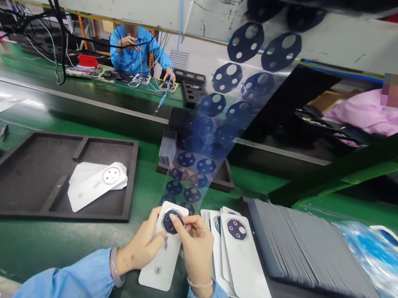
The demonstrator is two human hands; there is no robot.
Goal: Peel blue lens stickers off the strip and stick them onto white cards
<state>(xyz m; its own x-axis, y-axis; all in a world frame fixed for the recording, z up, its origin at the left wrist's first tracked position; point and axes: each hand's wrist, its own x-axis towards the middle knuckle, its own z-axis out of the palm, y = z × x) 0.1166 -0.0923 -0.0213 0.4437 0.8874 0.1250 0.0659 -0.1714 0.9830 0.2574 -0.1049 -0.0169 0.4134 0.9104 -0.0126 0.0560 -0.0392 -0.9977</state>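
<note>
Left hand (142, 247) fingers pinching panel (163, 259), lower centre; loose hold could let it twist. Right hand (197, 243) thumb on dark disc (167, 226), pinch can't tell; uneven press may skew disc. Stray wrist could knock pile (244, 262), right.

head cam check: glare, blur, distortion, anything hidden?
Head view: left hand, right hand and white panel are readable; head view: bright glare on the shiny strip at left; head view: glossy blue plastic looks smeared, with highlights; head view: edges look stretched; head view: mosaic blocks hide the faces of the blue-clad co-worker and pink-clad co-worker.
</note>
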